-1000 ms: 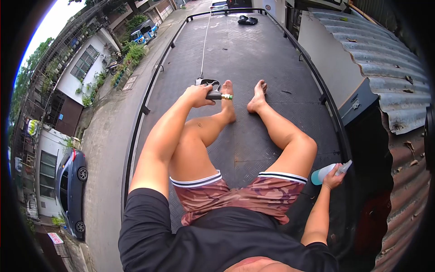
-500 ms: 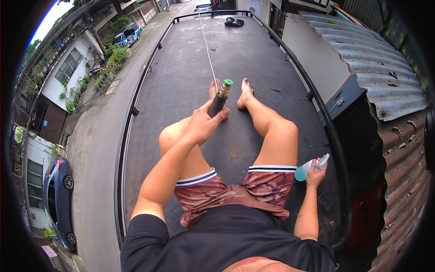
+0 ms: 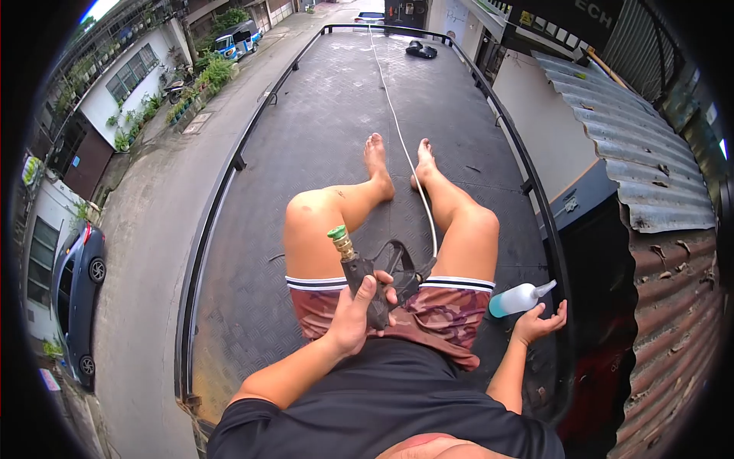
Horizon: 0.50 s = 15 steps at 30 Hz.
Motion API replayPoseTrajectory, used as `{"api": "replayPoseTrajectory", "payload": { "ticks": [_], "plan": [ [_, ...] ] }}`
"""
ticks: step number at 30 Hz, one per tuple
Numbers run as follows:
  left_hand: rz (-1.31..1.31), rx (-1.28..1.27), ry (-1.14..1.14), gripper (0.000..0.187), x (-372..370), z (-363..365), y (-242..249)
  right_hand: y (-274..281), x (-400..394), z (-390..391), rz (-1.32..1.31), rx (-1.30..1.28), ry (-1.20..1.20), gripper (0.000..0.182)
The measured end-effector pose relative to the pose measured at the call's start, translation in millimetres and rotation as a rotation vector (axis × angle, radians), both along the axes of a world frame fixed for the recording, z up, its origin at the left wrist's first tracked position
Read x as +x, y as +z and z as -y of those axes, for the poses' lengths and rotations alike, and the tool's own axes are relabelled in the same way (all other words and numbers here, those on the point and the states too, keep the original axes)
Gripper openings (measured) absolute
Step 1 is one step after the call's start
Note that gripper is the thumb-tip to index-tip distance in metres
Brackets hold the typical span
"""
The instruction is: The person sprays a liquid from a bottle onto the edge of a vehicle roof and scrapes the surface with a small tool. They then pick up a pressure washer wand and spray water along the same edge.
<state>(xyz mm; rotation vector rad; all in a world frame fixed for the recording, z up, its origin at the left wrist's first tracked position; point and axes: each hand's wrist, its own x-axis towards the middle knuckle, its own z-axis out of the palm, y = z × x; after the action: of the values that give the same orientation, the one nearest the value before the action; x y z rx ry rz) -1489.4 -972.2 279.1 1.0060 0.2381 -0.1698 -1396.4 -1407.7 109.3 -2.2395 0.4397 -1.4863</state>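
Note:
My left hand is wrapped round a black spray gun, held over my lap. Its brass nozzle with a green tip points forward and to the left. A white hose runs from the gun between my feet to the far end of the dark metal deck. On the right, my right hand is palm up with its fingers apart. Just in front of it lies a clear spray bottle with blue-green liquid, tilted on its side beside my thigh.
Black rails edge the deck on both sides. A black object lies near the far rail. Corrugated roofing borders the right side. A road with a parked car runs along the left.
The spray gun has come back toward my lap, and its handle and hose connection now show. My right hand has let go of the bottle and opened. The view has shifted slightly.

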Motion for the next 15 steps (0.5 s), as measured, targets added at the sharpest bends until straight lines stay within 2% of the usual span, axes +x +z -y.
{"api": "replayPoseTrajectory", "payload": {
  "ticks": [2, 3, 4, 6, 7, 9, 10, 12, 14, 15],
  "plan": [
    [0.074, -0.049, -0.036, 0.075, -9.0, -3.1, 14.6, 54.2, 13.9, -54.6, 0.036, -0.001, 0.314, 0.051],
    [0.125, -0.080, 0.021, 0.074, -15.3, -4.5, 27.6, 88.7, 18.5, -94.1, -0.021, 0.046, 0.606, 0.051],
    [0.170, -0.114, 0.036, 0.073, -18.0, -4.8, 42.3, 120.1, 23.5, -126.4, -0.102, -0.032, 0.918, 0.058],
    [0.282, -0.213, 0.114, 0.075, -27.3, -23.1, 64.4, 144.4, 35.6, -184.0, -0.183, -0.139, 1.305, 0.069],
    [0.376, -0.242, 0.146, 0.074, -32.4, -42.4, 74.7, 137.1, 43.9, -208.7, -0.213, -0.055, 1.439, 0.072],
    [0.556, -0.180, 0.092, 0.066, -44.6, -103.9, 95.6, 121.4, 65.7, -251.1, -0.297, -0.252, 1.439, 0.067],
    [0.612, -0.084, 0.167, 0.077, -51.5, -136.3, 102.9, 108.8, 74.5, -270.3, -0.237, -0.134, 1.478, 0.067],
    [0.392, -0.237, -0.437, 0.076, -68.1, -232.4, 126.2, 115.1, 83.1, -305.1, 0.114, 0.079, 1.309, 0.072],
    [0.740, 0.130, 0.085, 0.069, -82.1, -212.5, 113.6, 150.8, 96.1, -328.8, 0.255, 0.152, 1.227, 0.076],
    [0.665, 0.163, 0.287, 0.067, -86.5, -170.2, 127.9, 162.7, 102.8, -338.9, 0.191, 0.088, 1.282, 0.071]
  ]
}}
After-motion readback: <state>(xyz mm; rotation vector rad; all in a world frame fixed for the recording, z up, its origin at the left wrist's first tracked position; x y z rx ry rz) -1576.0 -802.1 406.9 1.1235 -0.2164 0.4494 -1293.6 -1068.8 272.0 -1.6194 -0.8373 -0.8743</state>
